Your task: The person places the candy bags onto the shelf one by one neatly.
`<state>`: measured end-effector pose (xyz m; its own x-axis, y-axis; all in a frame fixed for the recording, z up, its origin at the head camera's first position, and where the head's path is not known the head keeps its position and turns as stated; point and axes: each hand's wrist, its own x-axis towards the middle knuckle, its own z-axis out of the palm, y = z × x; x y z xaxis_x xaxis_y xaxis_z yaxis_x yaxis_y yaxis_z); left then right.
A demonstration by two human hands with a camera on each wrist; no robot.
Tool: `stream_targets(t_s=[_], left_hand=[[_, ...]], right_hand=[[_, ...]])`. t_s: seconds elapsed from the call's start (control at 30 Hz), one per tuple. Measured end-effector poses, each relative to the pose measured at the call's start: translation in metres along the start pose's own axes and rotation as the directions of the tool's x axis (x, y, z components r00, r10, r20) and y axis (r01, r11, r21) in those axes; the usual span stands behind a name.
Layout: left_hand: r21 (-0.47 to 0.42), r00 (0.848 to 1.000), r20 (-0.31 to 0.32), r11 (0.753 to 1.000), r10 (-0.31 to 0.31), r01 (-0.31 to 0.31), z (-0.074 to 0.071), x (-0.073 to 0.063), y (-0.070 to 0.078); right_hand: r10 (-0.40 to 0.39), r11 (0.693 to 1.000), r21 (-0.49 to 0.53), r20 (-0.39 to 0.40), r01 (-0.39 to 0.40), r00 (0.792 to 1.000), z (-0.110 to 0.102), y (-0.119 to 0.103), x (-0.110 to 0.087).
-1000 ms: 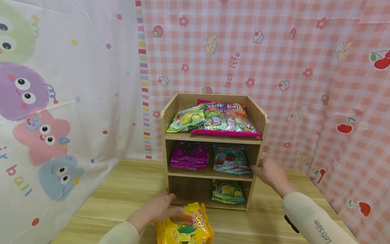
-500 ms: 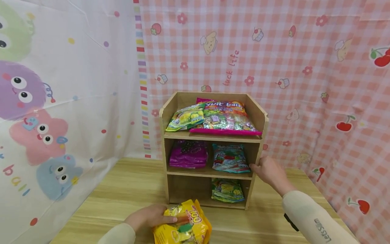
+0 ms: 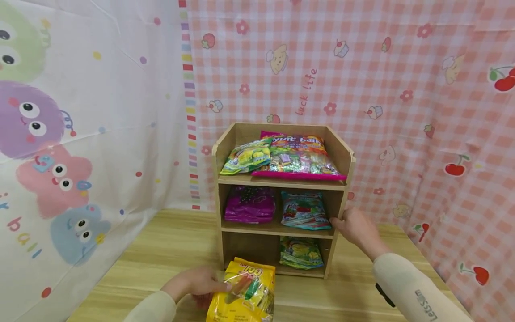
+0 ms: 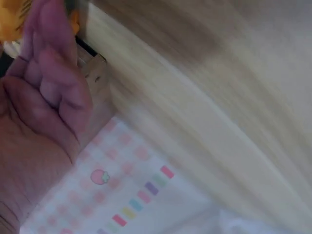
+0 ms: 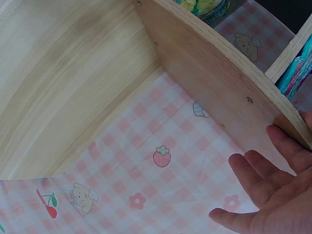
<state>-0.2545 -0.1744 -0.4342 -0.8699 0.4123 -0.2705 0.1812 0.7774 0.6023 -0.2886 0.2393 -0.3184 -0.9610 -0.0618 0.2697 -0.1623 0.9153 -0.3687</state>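
My left hand (image 3: 200,282) grips the left side of a yellow candy bag (image 3: 257,279), thumb on its front and the other fingers behind. The bag is held in front of the wooden shelf's (image 3: 277,230) bottom tier, covering part of its left side. In the left wrist view the bag (image 4: 10,22) shows only at the top corner, past the curled fingers. With thumb and index finger, my right hand (image 3: 359,230) holds the front edge of the shelf's right side panel. The right wrist view shows the other fingers (image 5: 253,178) loosely extended outside the panel (image 5: 209,73).
On the top tier lie a green-yellow bag (image 3: 248,156) and a large pink-edged bag (image 3: 299,158). The middle tier holds a purple bag (image 3: 250,205) and a teal bag (image 3: 305,210). Another green-yellow bag (image 3: 301,253) sits at bottom right. Patterned cloth (image 3: 362,67) stands behind.
The yellow bag has turned more upright, its printed top now toward the shelf, and the left hand's grip has moved slightly left and down. The right hand stays at the side panel.
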Motion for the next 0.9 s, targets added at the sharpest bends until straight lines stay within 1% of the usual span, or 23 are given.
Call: stream_targets(t_s=[0.07,0.1,0.17,0.23,0.33,0.43,0.53,0.6,0.7,0.77,0.83,0.9], left_hand=[[-0.05,0.998,0.03,0.997,0.06,-0.059,-0.001,0.001,-0.002],[-0.082,0.996,0.045,0.994,0.079,-0.075,-0.001,0.001,-0.002],[-0.14,0.993,0.072,0.987,0.091,-0.081,-0.001,0.001,-0.003],[-0.167,0.992,0.09,0.984,0.085,-0.069,-0.001,0.001,-0.003],[-0.175,0.992,0.113,0.984,0.048,-0.028,-0.001,0.0,-0.002],[-0.123,0.992,0.119,0.991,-0.027,0.042,-0.001,-0.004,-0.002],[-0.078,0.983,0.144,0.99,-0.11,0.122,0.0,-0.008,-0.004],[-0.07,0.978,0.16,0.987,-0.13,0.143,0.003,-0.012,-0.006],[-0.103,0.982,0.16,0.988,-0.097,0.114,0.011,-0.017,-0.008],[-0.138,0.99,0.131,0.988,-0.046,0.064,0.016,-0.018,-0.009],[-0.189,0.993,0.115,0.981,-0.008,0.03,0.02,-0.018,-0.01],[-0.257,0.993,0.114,0.966,0.02,0.01,0.024,-0.017,-0.01]], right_hand=[[-0.001,1.0,-0.003,-0.004,0.001,1.0,0.0,0.001,0.0],[-0.003,1.0,-0.005,-0.007,0.003,1.0,0.0,0.001,0.0],[-0.007,1.0,-0.01,-0.015,0.007,1.0,0.0,0.001,0.0],[-0.008,1.0,-0.012,-0.015,0.008,1.0,0.0,0.0,0.0],[-0.004,1.0,-0.017,-0.011,0.004,1.0,0.0,-0.001,0.0],[-0.002,1.0,-0.025,-0.005,0.002,1.0,0.0,-0.002,-0.001],[-0.003,1.0,-0.031,-0.007,0.003,1.0,0.0,-0.002,-0.001],[-0.004,0.999,-0.037,-0.011,0.004,1.0,0.0,-0.002,-0.001],[-0.003,0.999,-0.035,-0.018,0.003,1.0,0.0,-0.001,-0.001],[-0.005,0.999,-0.034,-0.023,0.005,1.0,0.0,-0.001,-0.001],[-0.008,0.999,-0.034,-0.025,0.007,1.0,0.0,-0.001,-0.001],[-0.012,0.999,-0.036,-0.024,0.011,1.0,0.0,-0.001,0.0]])
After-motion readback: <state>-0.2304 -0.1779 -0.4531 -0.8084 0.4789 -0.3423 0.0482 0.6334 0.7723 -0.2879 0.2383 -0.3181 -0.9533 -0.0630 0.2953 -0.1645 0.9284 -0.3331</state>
